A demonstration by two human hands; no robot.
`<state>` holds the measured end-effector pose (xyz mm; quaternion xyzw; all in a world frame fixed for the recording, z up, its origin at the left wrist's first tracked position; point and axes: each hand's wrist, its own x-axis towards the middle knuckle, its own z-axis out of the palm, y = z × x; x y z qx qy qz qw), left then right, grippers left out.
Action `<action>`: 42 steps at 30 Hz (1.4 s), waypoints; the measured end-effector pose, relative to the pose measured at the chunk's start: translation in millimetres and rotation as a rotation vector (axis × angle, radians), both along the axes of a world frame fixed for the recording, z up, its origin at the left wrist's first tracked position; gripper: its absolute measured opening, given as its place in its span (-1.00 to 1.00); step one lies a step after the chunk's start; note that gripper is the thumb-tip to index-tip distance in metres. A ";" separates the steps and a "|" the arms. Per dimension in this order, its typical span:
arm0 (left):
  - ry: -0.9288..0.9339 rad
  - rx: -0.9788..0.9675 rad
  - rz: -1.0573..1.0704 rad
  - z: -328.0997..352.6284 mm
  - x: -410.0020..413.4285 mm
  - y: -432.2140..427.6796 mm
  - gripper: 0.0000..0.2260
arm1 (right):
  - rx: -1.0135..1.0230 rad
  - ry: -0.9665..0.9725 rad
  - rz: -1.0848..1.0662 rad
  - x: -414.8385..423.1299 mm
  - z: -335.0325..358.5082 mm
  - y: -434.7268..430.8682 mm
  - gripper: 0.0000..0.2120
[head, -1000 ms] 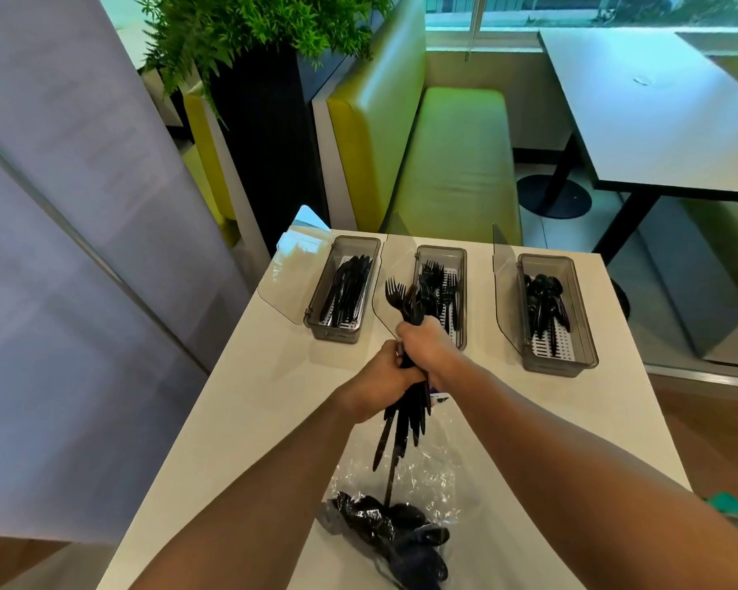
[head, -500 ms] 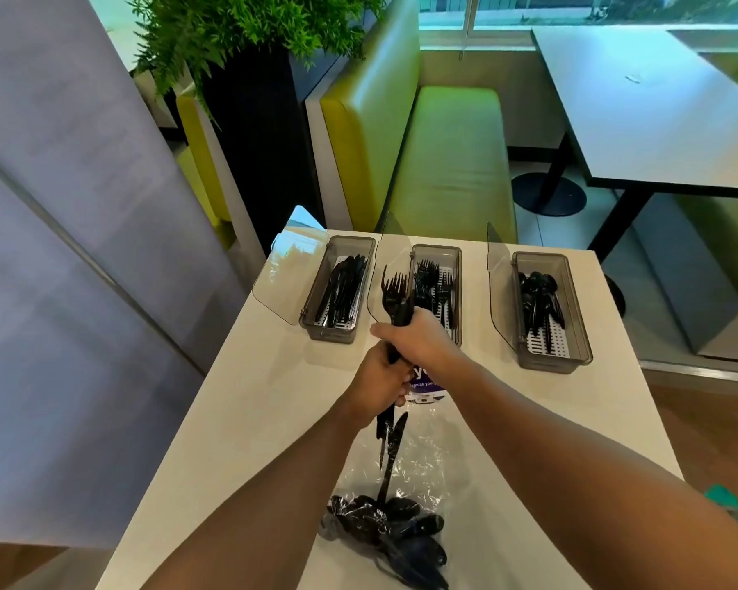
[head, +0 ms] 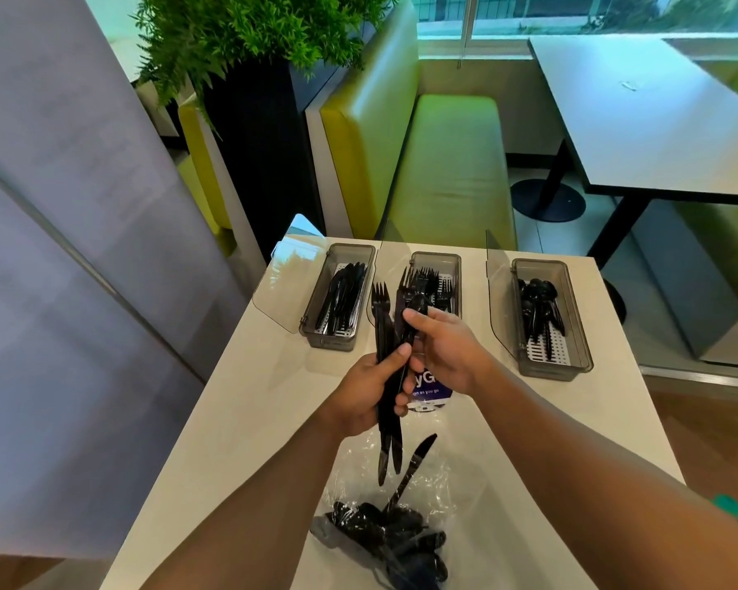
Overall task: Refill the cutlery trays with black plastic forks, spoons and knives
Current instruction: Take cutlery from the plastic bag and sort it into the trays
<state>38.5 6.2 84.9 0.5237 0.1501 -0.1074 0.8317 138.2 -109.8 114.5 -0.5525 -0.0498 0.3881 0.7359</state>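
Three smoky plastic trays (head: 331, 340) sit part-filled; left hand (head: 365, 389) grips a bunch of black plastic forks and knives (head: 390, 453); right hand (head: 444, 355) pinches one of them; a clear plastic bag (head: 444, 474) holds more.

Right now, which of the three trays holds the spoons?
The right tray: rounded spoon bowls show in it; the middle tray holds forks, the left tray knives.

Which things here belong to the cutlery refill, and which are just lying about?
Job: left hand and right hand gripping the cutlery bundle; knife tray; fork tray; spoon tray; plastic bag of cutlery.
Lying about: plant; green bench; dining table.
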 end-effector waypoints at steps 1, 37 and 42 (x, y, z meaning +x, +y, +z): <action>-0.002 -0.011 -0.007 -0.4 0.1 0.4 -0.71 | 0.010 0.009 0.001 0.2 0.8 0.0 -0.72; 0.039 -0.021 0.048 -16.9 0.5 20.7 -0.75 | -0.477 -0.127 -0.216 74.4 6.8 22.1 -0.72; 0.040 -0.037 0.106 -12.6 14.4 18.2 -0.77 | -0.316 -0.091 0.029 57.7 3.0 14.4 -0.51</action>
